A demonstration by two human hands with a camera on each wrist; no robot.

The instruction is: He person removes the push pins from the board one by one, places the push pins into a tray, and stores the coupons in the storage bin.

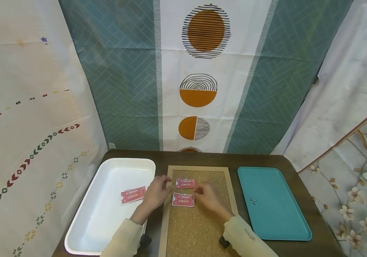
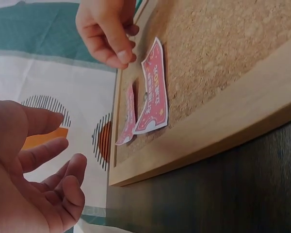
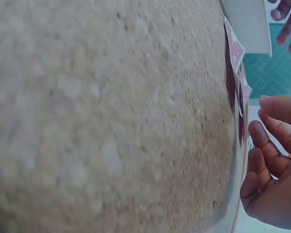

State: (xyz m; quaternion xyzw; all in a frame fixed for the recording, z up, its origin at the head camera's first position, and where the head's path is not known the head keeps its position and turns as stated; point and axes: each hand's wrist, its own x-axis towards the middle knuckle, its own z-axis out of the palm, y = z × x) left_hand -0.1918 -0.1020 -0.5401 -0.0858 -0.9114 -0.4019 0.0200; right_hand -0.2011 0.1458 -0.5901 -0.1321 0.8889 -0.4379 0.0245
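Two pink coupons lie on a wood-framed cork board [image 1: 199, 228], an upper coupon [image 1: 185, 183] and a lower coupon [image 1: 183, 200]. At the lower one's top edge sits a small pin head [image 2: 145, 96], and its paper bows off the cork. My left hand [image 1: 157, 192] hovers over the board's left frame with loosely bent fingers and nothing in them. Just right of the coupons is my right hand [image 1: 208, 197], its fingertips beside the lower coupon's upper right corner. In the right wrist view those fingers [image 3: 269, 138] are relaxed, apart from the paper, and hold nothing.
A white tray [image 1: 90, 217] on the left holds more pink coupons [image 1: 133, 195]. To the right, a teal tray [image 1: 273, 203] carries several small silvery pins [image 1: 253, 201]. Patterned curtains [image 1: 132, 78] hang behind the dark table [image 1: 318, 235].
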